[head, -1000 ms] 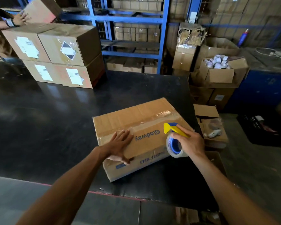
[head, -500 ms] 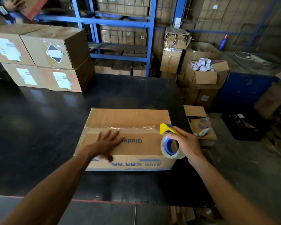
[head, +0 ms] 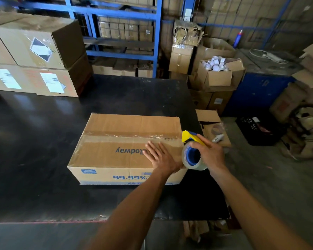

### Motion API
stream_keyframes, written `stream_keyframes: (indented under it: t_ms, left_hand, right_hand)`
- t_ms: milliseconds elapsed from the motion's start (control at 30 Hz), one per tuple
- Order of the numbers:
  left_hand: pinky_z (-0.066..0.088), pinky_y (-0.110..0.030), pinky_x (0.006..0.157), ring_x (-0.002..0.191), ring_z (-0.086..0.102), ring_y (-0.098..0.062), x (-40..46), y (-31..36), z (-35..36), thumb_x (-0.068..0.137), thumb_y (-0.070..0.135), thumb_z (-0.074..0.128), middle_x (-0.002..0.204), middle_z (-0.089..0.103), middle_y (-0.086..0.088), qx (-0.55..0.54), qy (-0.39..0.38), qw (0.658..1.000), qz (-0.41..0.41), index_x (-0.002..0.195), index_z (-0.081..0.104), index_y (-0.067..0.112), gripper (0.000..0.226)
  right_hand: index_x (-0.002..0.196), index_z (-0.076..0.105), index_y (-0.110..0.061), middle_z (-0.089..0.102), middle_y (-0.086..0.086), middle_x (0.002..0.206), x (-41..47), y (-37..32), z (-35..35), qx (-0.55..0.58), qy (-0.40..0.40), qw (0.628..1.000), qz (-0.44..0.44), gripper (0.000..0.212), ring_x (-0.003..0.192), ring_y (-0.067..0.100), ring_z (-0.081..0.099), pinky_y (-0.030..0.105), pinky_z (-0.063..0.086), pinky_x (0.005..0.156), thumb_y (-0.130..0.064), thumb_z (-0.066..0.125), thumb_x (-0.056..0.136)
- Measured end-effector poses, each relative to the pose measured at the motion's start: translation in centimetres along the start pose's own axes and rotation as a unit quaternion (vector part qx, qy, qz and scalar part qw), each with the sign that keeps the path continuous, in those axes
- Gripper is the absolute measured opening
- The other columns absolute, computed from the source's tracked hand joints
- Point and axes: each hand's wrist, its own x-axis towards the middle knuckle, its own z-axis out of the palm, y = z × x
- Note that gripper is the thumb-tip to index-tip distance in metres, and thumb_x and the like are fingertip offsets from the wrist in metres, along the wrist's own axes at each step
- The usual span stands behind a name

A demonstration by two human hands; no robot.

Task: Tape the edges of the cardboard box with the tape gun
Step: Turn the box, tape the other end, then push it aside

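Left hand flat on cardboard box, right hand gripping tape gun

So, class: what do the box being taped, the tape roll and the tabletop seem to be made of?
Cardboard box: brown corrugated card, matte, creased, with printed lettering. Tape roll: clear glossy plastic film, apparently on a blue core. Tabletop: black and smooth, with faint reflections; possibly laminate or rubber sheet, hard to tell.

**Operator Body: Visible Features**

Two bare forearms entering from the lower edge. No sleeves, gloves, watch or rings visible. Left hand: five fingers, short nails, no markings. Right hand: bare, back surface visible, wrist uncovered.
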Motion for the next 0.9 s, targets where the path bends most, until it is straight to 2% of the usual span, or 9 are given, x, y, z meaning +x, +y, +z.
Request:
stream_keyframes:
  t_ms: [100, 233, 400, 467, 567, 633, 733, 833, 900]
  left_hand:
    - [-0.023, -0.071, 0.105, 0.137, -0.035, -0.056, -0.1, 1.0, 0.3, 0.063, 0.093, 0.047, 0.150, -0.034, -0.039, -0.020, 0.005, 0.999, -0.028, 0.151, -0.022, -0.002, 0.147]
    - [-0.019, -0.070, 0.109, 0.137, -0.033, -0.059, 0.6, 0.9, 0.6, 0.061, 0.093, 0.050, 0.150, -0.031, -0.041, 0.004, 0.001, 1.000, -0.002, 0.150, -0.021, -0.005, 0.151]
    - [-0.015, -0.061, 0.117, 0.139, -0.033, -0.054, 1.9, -3.6, -1.8, 0.066, 0.084, 0.062, 0.151, -0.033, -0.038, 0.102, -0.052, 0.987, 0.111, 0.152, -0.020, -0.001, 0.146]
    - [-0.011, -0.055, 0.121, 0.143, -0.030, -0.048, 2.1, -7.1, -3.8, 0.071, 0.076, 0.067, 0.154, -0.033, -0.032, 0.166, -0.076, 0.969, 0.169, 0.154, -0.022, 0.003, 0.142]
    - [-0.006, -0.049, 0.123, 0.148, -0.026, -0.037, 1.9, -11.2, -6.8, 0.070, 0.069, 0.074, 0.159, -0.033, -0.021, 0.252, -0.114, 0.935, 0.221, 0.154, -0.025, 0.012, 0.141]
    - [-0.005, -0.055, 0.123, 0.148, -0.028, -0.035, 1.4, -11.8, -6.9, 0.069, 0.066, 0.076, 0.160, -0.033, -0.018, 0.248, -0.116, 0.933, 0.232, 0.154, -0.026, 0.021, 0.140]
    - [-0.011, -0.069, 0.114, 0.144, -0.032, -0.041, 0.4, -9.6, -4.0, 0.072, 0.071, 0.071, 0.157, -0.034, -0.019, 0.142, -0.060, 0.970, 0.190, 0.152, -0.028, 0.030, 0.133]
    - [-0.007, -0.077, 0.110, 0.144, -0.025, -0.051, -0.1, -8.2, -1.5, 0.087, 0.061, 0.062, 0.160, -0.024, -0.027, 0.168, 0.005, 0.971, 0.170, 0.156, -0.018, 0.030, 0.110]
    - [-0.003, -0.075, 0.112, 0.146, -0.020, -0.053, 0.3, -8.8, -1.7, 0.090, 0.056, 0.061, 0.162, -0.019, -0.028, 0.184, 0.000, 0.966, 0.179, 0.158, -0.012, 0.030, 0.103]
  right_hand:
    - [0.117, 0.068, -0.039, 0.067, -0.012, 0.105, 0.2, 0.4, -0.7, -0.003, 0.013, 1.000, -0.002, 0.055, 0.099, 0.011, 0.061, 0.042, 0.050, 0.096, -0.045, 0.079, 0.064]
    - [0.117, 0.068, -0.039, 0.066, -0.013, 0.104, 0.5, 0.9, -1.2, -0.004, 0.010, 1.000, -0.003, 0.054, 0.098, 0.010, 0.061, 0.041, 0.051, 0.094, -0.044, 0.079, 0.065]
    - [0.116, 0.070, -0.036, 0.066, -0.014, 0.102, 0.8, 0.5, -1.1, 0.021, 0.001, 1.000, 0.013, 0.050, 0.094, 0.007, 0.061, 0.035, 0.051, 0.090, -0.040, 0.080, 0.067]
    - [0.116, 0.070, -0.034, 0.066, -0.016, 0.098, 0.7, 0.2, -1.0, 0.030, -0.017, 0.999, 0.007, 0.047, 0.091, 0.006, 0.060, 0.031, 0.051, 0.084, -0.036, 0.079, 0.070]
    - [0.115, 0.071, -0.032, 0.070, -0.008, 0.104, 0.6, 0.0, -0.2, 0.035, -0.030, 0.999, -0.008, 0.046, 0.092, 0.010, 0.063, 0.030, 0.052, 0.082, -0.035, 0.080, 0.070]
    - [0.115, 0.071, -0.033, 0.071, -0.008, 0.107, 0.6, 0.0, 0.6, 0.026, -0.033, 0.999, -0.015, 0.049, 0.096, 0.013, 0.063, 0.033, 0.051, 0.088, -0.040, 0.081, 0.068]
    - [0.116, 0.071, -0.033, 0.071, -0.009, 0.107, 0.4, 0.0, 1.7, 0.028, -0.041, 0.998, -0.024, 0.050, 0.098, 0.013, 0.062, 0.032, 0.049, 0.089, -0.040, 0.081, 0.067]
    - [0.114, 0.072, -0.034, 0.070, -0.009, 0.100, -0.1, -0.2, 2.3, 0.023, -0.054, 0.998, -0.024, 0.045, 0.094, 0.012, 0.060, 0.027, 0.042, 0.081, -0.038, 0.081, 0.070]
    - [0.113, 0.072, -0.035, 0.070, -0.010, 0.099, -0.3, -0.1, 2.5, 0.023, -0.056, 0.998, -0.025, 0.045, 0.094, 0.012, 0.059, 0.026, 0.040, 0.080, -0.038, 0.081, 0.069]
